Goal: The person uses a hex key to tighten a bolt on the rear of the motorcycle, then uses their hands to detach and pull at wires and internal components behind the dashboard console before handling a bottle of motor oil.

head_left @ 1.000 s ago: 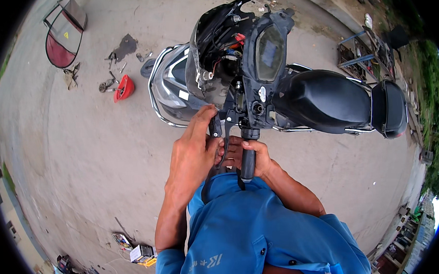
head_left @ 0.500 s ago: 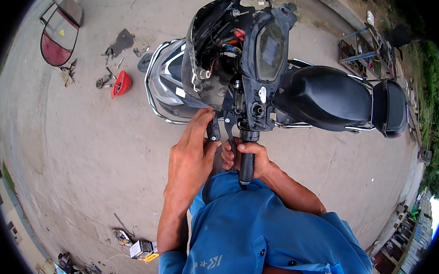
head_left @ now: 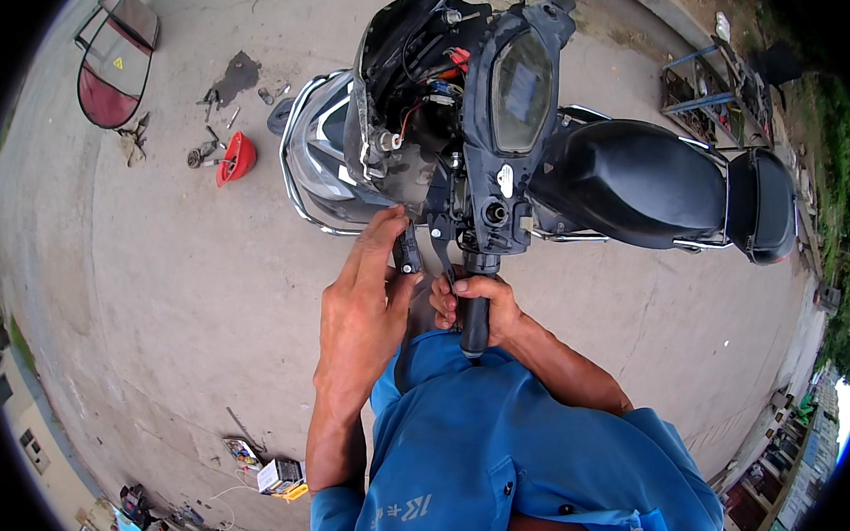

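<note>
A scooter stands in front of me with its front fairing opened up and wiring exposed inside. My left hand pinches a small black block-shaped part with a bolt head on its lower end, just left of the lever. My right hand is closed around the black handlebar grip, its fingers reaching over to the black hand lever. The fingers partly cover the lever's lower end. Above the grip is the dashboard display in its dark housing.
The scooter's black seat and rear box extend to the right. On the concrete lie a red bowl-shaped thing, loose tools and a boxed item. A folding chair is far left; a metal rack stands behind the seat.
The view has shifted slightly, so the scooter appears a little displaced. Both hands keep nearly the same places and the same holds.
</note>
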The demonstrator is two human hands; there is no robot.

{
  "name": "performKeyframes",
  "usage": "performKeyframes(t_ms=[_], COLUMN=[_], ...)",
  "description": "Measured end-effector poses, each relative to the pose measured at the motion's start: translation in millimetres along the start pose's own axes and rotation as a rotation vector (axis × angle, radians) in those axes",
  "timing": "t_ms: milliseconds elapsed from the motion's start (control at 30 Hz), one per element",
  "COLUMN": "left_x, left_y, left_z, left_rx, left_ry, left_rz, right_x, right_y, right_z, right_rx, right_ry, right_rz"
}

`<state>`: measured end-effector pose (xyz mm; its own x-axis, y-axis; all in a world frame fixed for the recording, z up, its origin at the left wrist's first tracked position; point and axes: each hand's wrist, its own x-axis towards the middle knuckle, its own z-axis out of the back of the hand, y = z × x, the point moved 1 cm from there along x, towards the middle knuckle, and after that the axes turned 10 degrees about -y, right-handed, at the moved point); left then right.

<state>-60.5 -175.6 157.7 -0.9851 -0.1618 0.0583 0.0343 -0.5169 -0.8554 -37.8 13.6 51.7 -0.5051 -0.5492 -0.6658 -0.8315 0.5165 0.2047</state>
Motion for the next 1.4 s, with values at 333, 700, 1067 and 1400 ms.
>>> performKeyframes(t_ms=[333, 700, 1067, 1400], left_x=[1.7, -1.9, 0.0, -0.3], left_y=[-5.0, -4.0, -8.0, -6.4], left_z=[0.4, 4.9, 9.9, 10.7], left_rx=[0.009, 0.036, 0.030, 0.053], left_ry=[0.014, -0.001, 0.017, 0.001], left_rz=[0.012, 0.038, 0.081, 0.044], right_x=[3.1, 0.3, 1.0, 2.9], right_y=[-4.1, -1.9, 1.1, -0.2], right_z=[8.3, 6.2, 1.6, 2.6], right_rx=[-0.026, -0.003, 0.002, 0.030], right_ry=[-0.009, 0.039, 0.220, 0.360], right_rz=[0.008, -0.033, 0.039, -0.001])
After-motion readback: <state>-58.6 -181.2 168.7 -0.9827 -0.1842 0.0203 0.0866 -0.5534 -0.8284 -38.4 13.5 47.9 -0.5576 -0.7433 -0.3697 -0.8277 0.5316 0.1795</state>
